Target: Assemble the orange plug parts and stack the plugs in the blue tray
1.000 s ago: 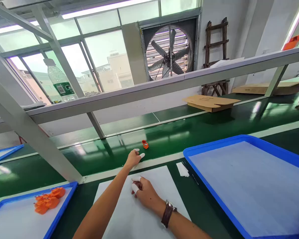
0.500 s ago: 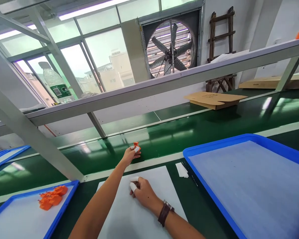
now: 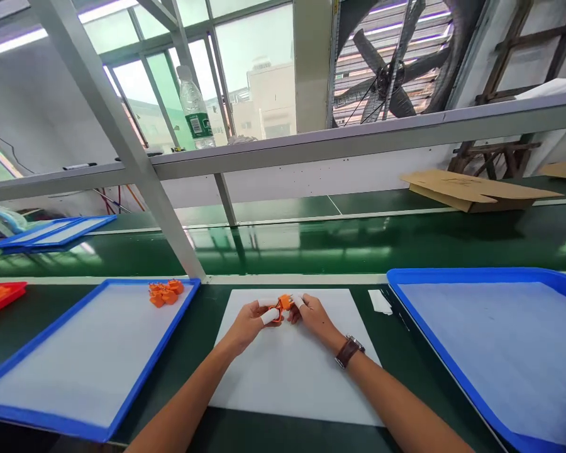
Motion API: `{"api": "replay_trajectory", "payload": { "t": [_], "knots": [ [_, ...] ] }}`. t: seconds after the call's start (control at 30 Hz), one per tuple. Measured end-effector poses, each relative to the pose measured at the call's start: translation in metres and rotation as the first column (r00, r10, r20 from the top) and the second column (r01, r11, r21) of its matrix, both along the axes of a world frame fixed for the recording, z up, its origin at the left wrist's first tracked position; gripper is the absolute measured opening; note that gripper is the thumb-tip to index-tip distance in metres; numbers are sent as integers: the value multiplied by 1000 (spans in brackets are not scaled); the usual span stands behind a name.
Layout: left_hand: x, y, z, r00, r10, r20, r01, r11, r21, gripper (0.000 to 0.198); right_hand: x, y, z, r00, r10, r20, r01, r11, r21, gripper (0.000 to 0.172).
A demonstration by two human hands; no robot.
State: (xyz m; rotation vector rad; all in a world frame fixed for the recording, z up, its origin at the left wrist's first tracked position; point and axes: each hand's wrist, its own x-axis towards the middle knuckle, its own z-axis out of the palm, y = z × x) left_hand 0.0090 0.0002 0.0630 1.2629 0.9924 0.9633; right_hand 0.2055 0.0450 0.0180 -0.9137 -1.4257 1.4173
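Over the far part of a white sheet [image 3: 297, 377], both hands meet at a small orange plastic part [image 3: 284, 302]. My left hand [image 3: 255, 321] is closed on its left side, a white cover on the thumb. My right hand [image 3: 311, 316] pinches at the part's right end, where a small metallic bit shows; white covers sit on its fingertips, and a brown-strapped watch is on the wrist. Fingers hide much of the orange part. Several similar orange parts [image 3: 165, 292] lie heaped in the far right corner of the blue-rimmed left tray [image 3: 75, 352].
A large blue tray [image 3: 490, 352] lies at right, with a white scrap [image 3: 380, 302] beside it. A red tray [image 3: 2, 296] holds orange pieces at far left. Behind runs a green conveyor belt [image 3: 311, 245], under a shelf rail [image 3: 283, 154] and a slanting post [image 3: 170, 220].
My left hand has come back from over the green belt with the orange part to the sheet. My right hand has moved up to meet it. The view has turned left and levelled.
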Motion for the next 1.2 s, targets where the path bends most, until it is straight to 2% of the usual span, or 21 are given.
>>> {"api": "replay_trajectory", "payload": {
  "t": [0.13,0.23,0.33,0.4,0.57,0.8,0.9,0.97,1.1,1.2],
  "knots": [
    [0,-3,-27,978,168,-126,-142,970,196,34,-1,-3,5,999,40,6,-40,999,-24,57],
    [-2,-3,-37,963,210,-170,-148,937,317,34,-1,-5,9,998,65,27,-64,997,-41,60],
    [-6,-4,-40,952,224,-207,-122,902,414,31,0,-9,14,996,76,35,-75,996,-41,51],
    [-7,-5,-41,949,239,-204,-134,896,424,30,1,-13,16,998,66,20,-66,997,-29,44],
    [-3,-4,-43,948,272,-168,-181,890,417,26,-1,-27,15,996,5,-84,-13,996,-88,58],
    [0,-4,-39,929,297,-222,-191,896,401,26,-3,-32,13,994,-72,-85,54,979,-197,53],
    [1,-6,-38,922,301,-245,-182,892,413,28,-4,-34,13,998,-67,-16,64,990,-123,38],
    [3,-8,-38,926,299,-232,-191,899,395,28,-6,-38,13,993,-86,76,87,996,-12,28],
    [7,-11,-38,916,344,-207,-280,917,283,25,-13,-47,13,969,-162,186,116,964,238,24],
    [5,-12,-37,922,328,-204,-284,934,218,26,-16,-49,13,970,-166,178,115,957,265,22]
  ]
}}
